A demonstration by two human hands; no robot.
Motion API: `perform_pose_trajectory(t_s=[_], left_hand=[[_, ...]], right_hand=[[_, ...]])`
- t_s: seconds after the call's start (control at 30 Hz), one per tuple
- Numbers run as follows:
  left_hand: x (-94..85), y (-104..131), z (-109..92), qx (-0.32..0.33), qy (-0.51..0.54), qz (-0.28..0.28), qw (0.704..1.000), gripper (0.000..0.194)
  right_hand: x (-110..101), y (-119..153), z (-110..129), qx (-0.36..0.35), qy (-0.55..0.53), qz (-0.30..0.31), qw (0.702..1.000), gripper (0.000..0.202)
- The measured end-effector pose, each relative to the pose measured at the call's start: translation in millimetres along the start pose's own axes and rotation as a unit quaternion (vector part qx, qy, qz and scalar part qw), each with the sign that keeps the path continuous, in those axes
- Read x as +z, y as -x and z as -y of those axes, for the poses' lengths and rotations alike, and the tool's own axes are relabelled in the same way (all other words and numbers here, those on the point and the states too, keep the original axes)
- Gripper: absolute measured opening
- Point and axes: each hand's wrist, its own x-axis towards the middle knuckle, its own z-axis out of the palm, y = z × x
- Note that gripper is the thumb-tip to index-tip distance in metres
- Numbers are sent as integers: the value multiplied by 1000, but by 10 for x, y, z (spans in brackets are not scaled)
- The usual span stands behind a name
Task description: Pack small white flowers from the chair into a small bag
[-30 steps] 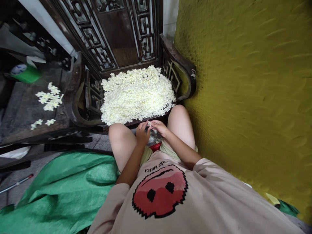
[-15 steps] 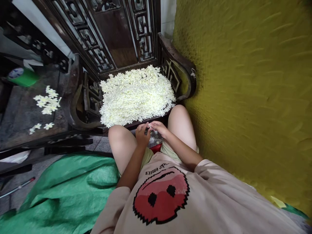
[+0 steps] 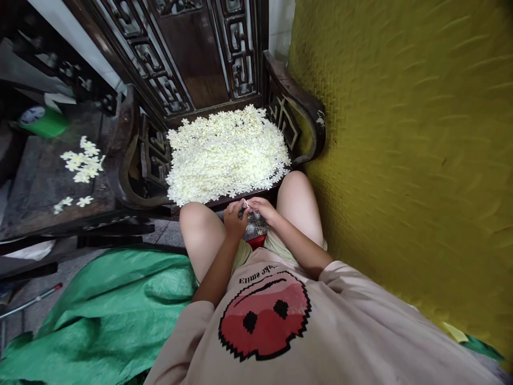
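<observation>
Between my knees, my left hand (image 3: 235,220) and my right hand (image 3: 262,208) meet at the fingertips. Both pinch one small white flower (image 3: 246,203), whose details are too small to make out. Just beyond them, a thick heap of white flowers (image 3: 228,155) with pale yellow centres covers the seat of a dark carved wooden chair (image 3: 196,59). Fingers partly hide the flower in my hands.
To the left, a dark wooden table (image 3: 36,182) bears several loose white flowers (image 3: 85,160) and a green tape roll (image 3: 46,122). Green sheeting (image 3: 120,305) lies on the floor at lower left. A yellow textured surface (image 3: 401,160) stands close on the right.
The view has shifted slightly, so the table and chair appear a little further right and higher. My hands keep the same pinch on the flower, with barely any finger movement.
</observation>
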Motion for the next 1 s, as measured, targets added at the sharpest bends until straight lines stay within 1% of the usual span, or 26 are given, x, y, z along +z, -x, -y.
perform_pose_trajectory(t_s=[0.17,0.43,0.77,1.0], left_hand=[[2,-3,11,0,7,-5,1000,32],[-5,-13,-13,-12,-4,6,1000,34],[-7,-3,-15,-14,-26,-2,1000,34],[-22,1,-35,-20,-11,-8,1000,32]], right_hand=[[12,5,6,0,-1,-19,1000,32],[12,15,21,-4,-6,-14,1000,33],[25,21,30,-7,-10,-10,1000,32],[26,15,25,-10,-21,2,1000,33]])
